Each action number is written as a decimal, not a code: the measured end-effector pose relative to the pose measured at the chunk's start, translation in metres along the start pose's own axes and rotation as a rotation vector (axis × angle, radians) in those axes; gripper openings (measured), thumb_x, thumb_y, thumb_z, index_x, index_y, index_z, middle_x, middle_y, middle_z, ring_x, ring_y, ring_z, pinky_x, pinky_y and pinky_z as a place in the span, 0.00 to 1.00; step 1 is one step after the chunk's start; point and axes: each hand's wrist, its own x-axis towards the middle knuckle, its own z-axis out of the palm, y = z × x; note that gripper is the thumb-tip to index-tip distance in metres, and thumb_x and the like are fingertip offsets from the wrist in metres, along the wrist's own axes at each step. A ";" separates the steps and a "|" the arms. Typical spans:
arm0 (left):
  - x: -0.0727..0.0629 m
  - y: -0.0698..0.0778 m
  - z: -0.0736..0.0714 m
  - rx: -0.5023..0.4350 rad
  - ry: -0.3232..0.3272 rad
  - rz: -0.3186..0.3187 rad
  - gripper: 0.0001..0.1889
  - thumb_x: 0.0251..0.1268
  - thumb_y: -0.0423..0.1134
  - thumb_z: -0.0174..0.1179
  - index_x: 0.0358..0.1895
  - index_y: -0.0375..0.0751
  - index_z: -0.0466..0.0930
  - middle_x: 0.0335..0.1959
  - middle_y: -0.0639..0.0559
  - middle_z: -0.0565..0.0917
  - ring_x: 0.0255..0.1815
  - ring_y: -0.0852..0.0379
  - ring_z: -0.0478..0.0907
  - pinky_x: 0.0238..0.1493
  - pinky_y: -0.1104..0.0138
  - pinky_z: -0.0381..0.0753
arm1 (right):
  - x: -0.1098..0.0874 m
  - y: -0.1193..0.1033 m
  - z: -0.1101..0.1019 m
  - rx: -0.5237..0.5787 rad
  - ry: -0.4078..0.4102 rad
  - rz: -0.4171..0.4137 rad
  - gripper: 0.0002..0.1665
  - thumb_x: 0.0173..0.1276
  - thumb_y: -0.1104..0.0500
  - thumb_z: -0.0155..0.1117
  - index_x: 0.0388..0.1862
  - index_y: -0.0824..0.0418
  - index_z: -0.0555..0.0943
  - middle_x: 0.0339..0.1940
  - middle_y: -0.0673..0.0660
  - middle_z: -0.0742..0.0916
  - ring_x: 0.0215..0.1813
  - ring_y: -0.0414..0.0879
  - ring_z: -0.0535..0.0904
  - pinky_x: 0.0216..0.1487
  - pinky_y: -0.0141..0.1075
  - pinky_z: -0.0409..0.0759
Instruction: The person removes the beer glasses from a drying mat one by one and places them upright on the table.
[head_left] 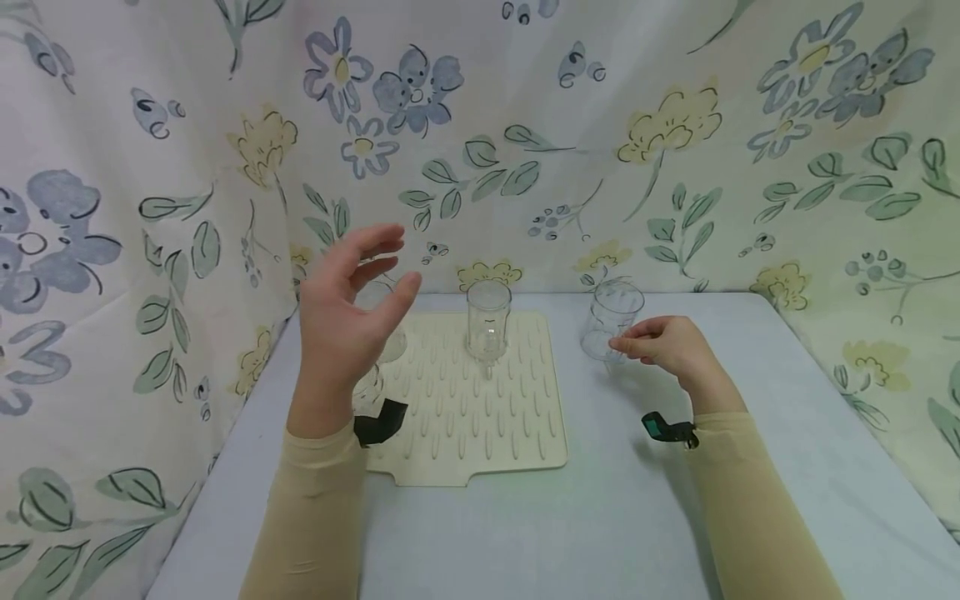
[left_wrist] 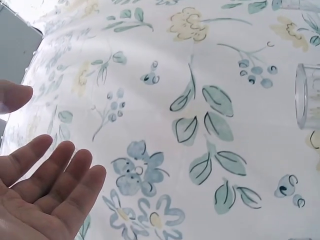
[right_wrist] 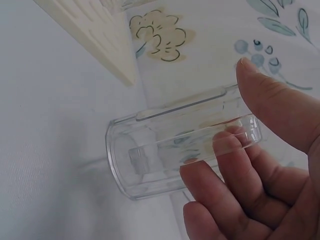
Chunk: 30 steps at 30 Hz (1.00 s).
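Note:
My right hand (head_left: 667,350) holds a clear glass mug (head_left: 611,312) by its handle at the table's right side. In the right wrist view, fingers curl around the handle of that mug (right_wrist: 165,150), with the thumb over its far end. My left hand (head_left: 348,325) is raised over the left part of a cream ridged mat, fingers loosely bent and thumb apart, holding nothing. Another clear mug (head_left: 488,321) stands upright on the mat's back middle. Partly hidden behind the left hand and wrist are two more clear glasses, one at the back (head_left: 395,343) and one nearer (head_left: 367,390).
The cream drying mat (head_left: 517,433) lies on a white-covered table (head_left: 570,533), left of the held mug. A floral curtain (head_left: 480,208) hangs close along the back and left sides.

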 end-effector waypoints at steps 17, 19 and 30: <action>0.002 -0.010 -0.072 0.125 0.154 -0.167 0.19 0.74 0.31 0.70 0.65 0.38 0.89 0.61 0.51 0.91 0.61 0.53 0.87 0.64 0.72 0.88 | -0.031 -0.007 -0.038 -0.134 0.120 0.021 0.54 0.62 0.16 0.73 0.70 0.53 0.86 0.64 0.61 0.92 0.75 0.64 0.77 0.66 0.69 0.82; 0.002 -0.011 -0.078 0.120 0.164 -0.193 0.19 0.75 0.32 0.70 0.66 0.39 0.89 0.61 0.49 0.90 0.61 0.53 0.87 0.64 0.72 0.87 | -0.040 -0.012 -0.041 -0.157 0.195 0.000 0.53 0.62 0.16 0.72 0.68 0.54 0.87 0.63 0.62 0.92 0.73 0.65 0.78 0.62 0.65 0.83; 0.003 -0.029 -0.096 0.190 0.168 -0.389 0.19 0.79 0.42 0.69 0.68 0.47 0.88 0.63 0.51 0.90 0.63 0.60 0.85 0.61 0.75 0.84 | -0.080 -0.060 -0.024 -0.029 0.442 -0.193 0.37 0.66 0.26 0.79 0.61 0.49 0.89 0.40 0.30 0.90 0.48 0.35 0.85 0.44 0.26 0.81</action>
